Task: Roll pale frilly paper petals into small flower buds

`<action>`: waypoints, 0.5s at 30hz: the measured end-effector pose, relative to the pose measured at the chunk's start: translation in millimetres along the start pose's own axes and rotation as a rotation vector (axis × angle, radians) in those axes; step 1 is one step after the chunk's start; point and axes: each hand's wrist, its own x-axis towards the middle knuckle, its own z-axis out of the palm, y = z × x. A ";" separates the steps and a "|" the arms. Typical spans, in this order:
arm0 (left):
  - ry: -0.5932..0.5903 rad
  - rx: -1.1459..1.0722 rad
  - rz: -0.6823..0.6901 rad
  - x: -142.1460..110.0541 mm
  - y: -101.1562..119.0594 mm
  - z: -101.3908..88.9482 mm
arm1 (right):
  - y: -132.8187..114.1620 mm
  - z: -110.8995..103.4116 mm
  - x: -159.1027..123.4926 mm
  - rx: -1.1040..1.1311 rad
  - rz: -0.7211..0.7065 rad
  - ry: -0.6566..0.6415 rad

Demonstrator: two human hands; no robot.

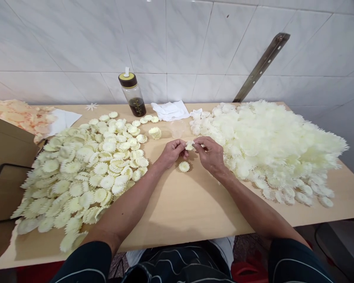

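Observation:
My left hand (171,152) and my right hand (210,154) meet over the middle of the wooden table (191,204), both pinching one small cream flower piece (190,146) between their fingertips. A single finished flower (184,166) lies on the table just below my hands. To the left spreads a heap of flat cream-yellow flowers (85,173). To the right lies a big pile of paler white flower pieces (271,145), close to my right hand.
A bottle of dark liquid (133,94) stands at the back by the tiled wall. Beside it are a white cloth (171,110) and a small stack of flowers (155,133). Peach-coloured pieces (20,116) and a cardboard box (6,169) sit far left. A metal bar (261,67) leans on the wall.

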 end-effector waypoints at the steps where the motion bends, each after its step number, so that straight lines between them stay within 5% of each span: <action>1: 0.008 0.012 0.014 -0.5 -0.3 2.2 | -0.6 1.8 -1.1 0.053 0.053 0.002; 6: 0.040 0.034 0.040 -5.2 -1.2 16.4 | 3.3 5.6 -0.8 0.408 0.347 0.013; 13: 0.126 0.004 0.045 -1.9 -0.6 12.8 | 5.2 -64.6 40.6 0.353 0.096 0.310; 15: 0.098 0.019 0.032 -0.9 0.6 12.4 | 2.8 -73.2 43.8 0.434 0.193 0.195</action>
